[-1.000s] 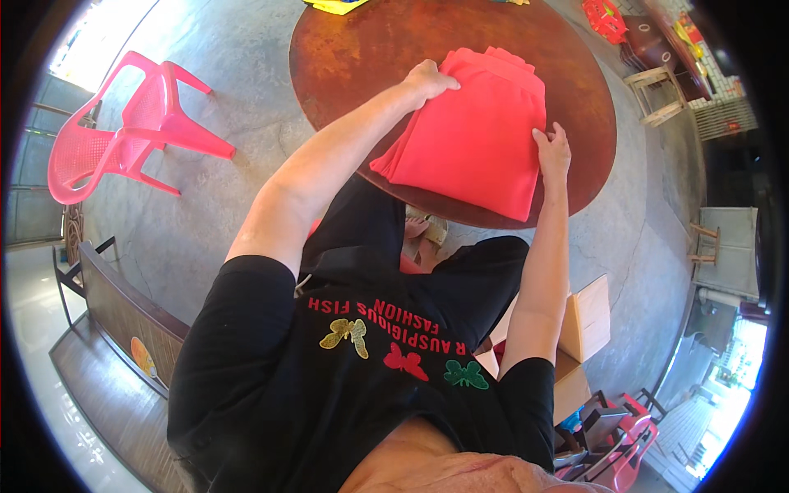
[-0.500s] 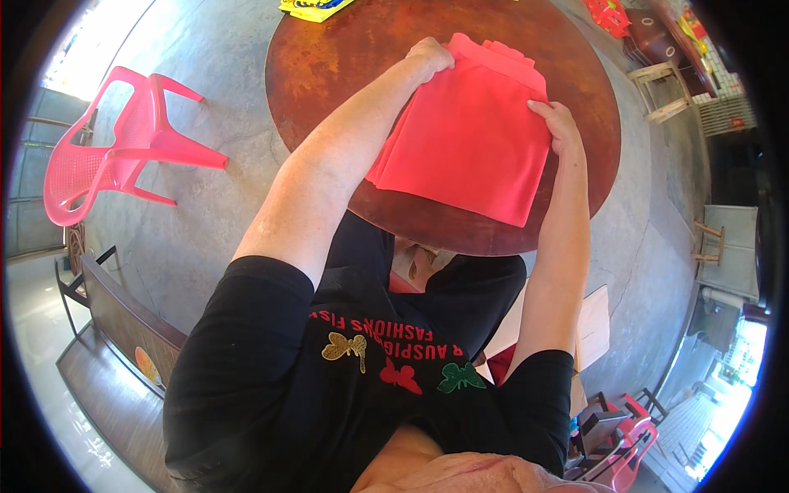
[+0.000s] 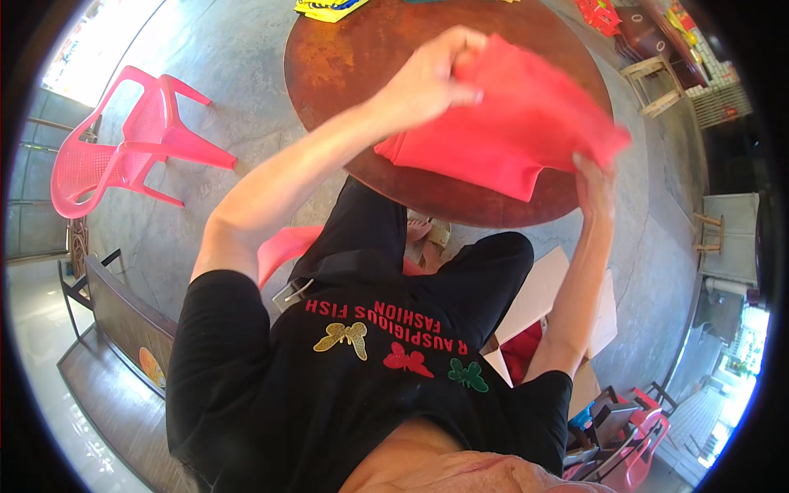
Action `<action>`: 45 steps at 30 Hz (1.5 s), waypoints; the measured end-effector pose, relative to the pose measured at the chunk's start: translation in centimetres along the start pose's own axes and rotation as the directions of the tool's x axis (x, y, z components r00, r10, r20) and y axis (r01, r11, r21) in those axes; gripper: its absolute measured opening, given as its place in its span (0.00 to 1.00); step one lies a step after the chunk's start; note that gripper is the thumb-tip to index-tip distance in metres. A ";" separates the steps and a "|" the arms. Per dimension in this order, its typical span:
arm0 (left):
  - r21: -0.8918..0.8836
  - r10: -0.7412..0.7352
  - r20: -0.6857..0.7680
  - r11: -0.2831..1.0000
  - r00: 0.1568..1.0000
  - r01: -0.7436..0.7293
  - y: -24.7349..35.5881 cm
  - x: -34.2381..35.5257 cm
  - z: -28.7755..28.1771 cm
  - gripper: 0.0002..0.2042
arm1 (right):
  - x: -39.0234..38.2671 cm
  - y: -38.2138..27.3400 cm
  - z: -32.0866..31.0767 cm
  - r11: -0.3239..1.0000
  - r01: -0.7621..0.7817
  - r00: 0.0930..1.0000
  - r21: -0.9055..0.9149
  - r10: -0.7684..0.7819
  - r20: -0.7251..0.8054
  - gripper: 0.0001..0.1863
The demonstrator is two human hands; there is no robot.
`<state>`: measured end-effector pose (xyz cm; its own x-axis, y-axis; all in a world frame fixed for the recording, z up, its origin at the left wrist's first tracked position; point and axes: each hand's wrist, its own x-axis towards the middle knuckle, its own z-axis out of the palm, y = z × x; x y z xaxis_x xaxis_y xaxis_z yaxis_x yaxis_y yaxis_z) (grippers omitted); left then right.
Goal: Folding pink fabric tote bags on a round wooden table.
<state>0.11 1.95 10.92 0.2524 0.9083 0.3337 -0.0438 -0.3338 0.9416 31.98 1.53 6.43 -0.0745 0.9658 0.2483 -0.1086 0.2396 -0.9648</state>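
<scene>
A bright red folded garment (image 3: 509,123) lies partly on the brown round table (image 3: 333,94), its upper layer lifted and blurred by motion. My left hand (image 3: 444,70) grips its far left corner, thumb pressed over the cloth. At the right side my right hand (image 3: 597,185) pinches the edge, which is raised beyond the table's rim. The lower layer's near edge still rests on the tabletop close to my knees. Part of my right fingers is hidden behind the cloth.
Yellow folded cloth (image 3: 330,10) lies at the table's far edge. A pink plastic chair (image 3: 152,135) stands left, a wooden bench (image 3: 115,353) lower left. By my right leg sits an open cardboard box (image 3: 538,292) with dark red cloth (image 3: 519,355) inside. A wooden stool (image 3: 653,86) is far right.
The garment's far part has been raised off the table and pulled toward me. My right hand has gone nearer and to the right, and my left hand now grips higher cloth.
</scene>
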 end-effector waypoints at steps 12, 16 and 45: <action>0.476 -0.034 0.735 0.737 0.677 -0.480 -4.0 -23.2 3.0 0.10 | -22.7 2.7 0.2 0.626 0.188 0.799 -0.757 0.350 0.488 0.15; 0.504 -0.189 0.715 0.806 0.673 -0.310 -3.6 -24.0 2.7 0.11 | -24.5 2.4 0.4 0.629 0.166 0.792 -0.760 0.374 0.483 0.15; 0.460 -0.342 0.680 0.888 0.649 -0.013 -4.4 -23.8 2.9 0.12 | -24.9 4.1 0.0 0.660 0.108 0.787 -0.744 0.400 0.469 0.17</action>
<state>-2.87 -18.92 -1.30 0.8359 0.5318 -0.1360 0.4020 -0.4243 0.8114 33.41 -21.52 -3.71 -0.5671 0.8099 -0.1500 0.6578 0.3357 -0.6743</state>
